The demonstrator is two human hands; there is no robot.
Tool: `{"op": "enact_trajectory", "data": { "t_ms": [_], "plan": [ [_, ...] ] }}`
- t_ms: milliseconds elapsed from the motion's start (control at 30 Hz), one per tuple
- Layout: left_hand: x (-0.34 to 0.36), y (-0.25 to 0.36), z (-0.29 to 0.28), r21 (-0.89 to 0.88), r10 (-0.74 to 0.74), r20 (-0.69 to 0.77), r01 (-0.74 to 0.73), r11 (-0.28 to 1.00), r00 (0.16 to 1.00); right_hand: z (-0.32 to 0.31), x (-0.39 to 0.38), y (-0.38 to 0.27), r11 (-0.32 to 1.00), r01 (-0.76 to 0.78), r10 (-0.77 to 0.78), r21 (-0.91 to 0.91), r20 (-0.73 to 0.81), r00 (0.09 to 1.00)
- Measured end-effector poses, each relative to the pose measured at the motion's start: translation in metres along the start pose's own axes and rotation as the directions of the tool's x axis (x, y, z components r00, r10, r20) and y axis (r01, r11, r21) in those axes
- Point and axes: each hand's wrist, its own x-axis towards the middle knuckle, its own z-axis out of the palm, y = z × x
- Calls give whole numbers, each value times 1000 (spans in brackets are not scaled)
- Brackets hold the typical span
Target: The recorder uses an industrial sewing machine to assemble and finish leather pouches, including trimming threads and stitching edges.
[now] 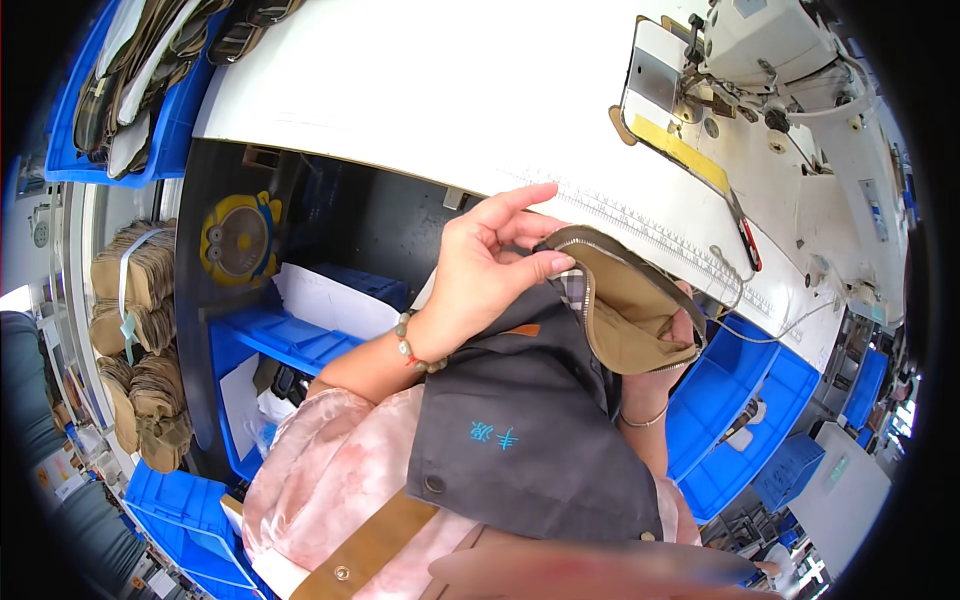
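Note:
An olive-brown fabric pouch (630, 305) with a metal-toothed zipper is spread apart at its mouth, above my lap and just off the table's front edge. My left hand (490, 265) pinches its left corner, thumb on the zipper edge and some fingers stretched out beyond. A bit of checked cloth (573, 287) shows below that thumb. At the right end, my right hand (660, 370) grips the pouch from below, fingertips showing at the opening; the pouch hides much of this hand. Both hands are over the dark grey apron (510, 400) I wear.
A sewing machine (770, 50) stands at the far right of the white table (400, 90), with red-and-black snips (748, 243) near it. A ruler scale (640, 225) runs along the front edge. Blue bins (740, 400) flank me; tied stacks of brown pieces (135, 270) are at left.

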Motion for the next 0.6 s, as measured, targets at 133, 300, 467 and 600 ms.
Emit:
{"op": "enact_trajectory", "data": {
  "t_ms": [133, 300, 467, 600],
  "plan": [
    [0, -1, -1, 34, 35, -11, -35, 999, 999, 4, 0, 0, 999, -28, 28, 30, -21, 999],
    [1, 0, 0, 52, 30, -24, -29, 998, 999, 4, 1, 1, 1000, 3, -3, 13, 0, 1000],
    [6, 3, -6, 9, 40, -63, -40, 999, 997, 8, 2, -1, 978, 174, -167, -120, 61, 984],
    [4, 5, -12, 15, 24, -115, -23, 1000, 993, 24, 0, -6, 981, 170, -161, -91, 97, 982]
  ]
}}
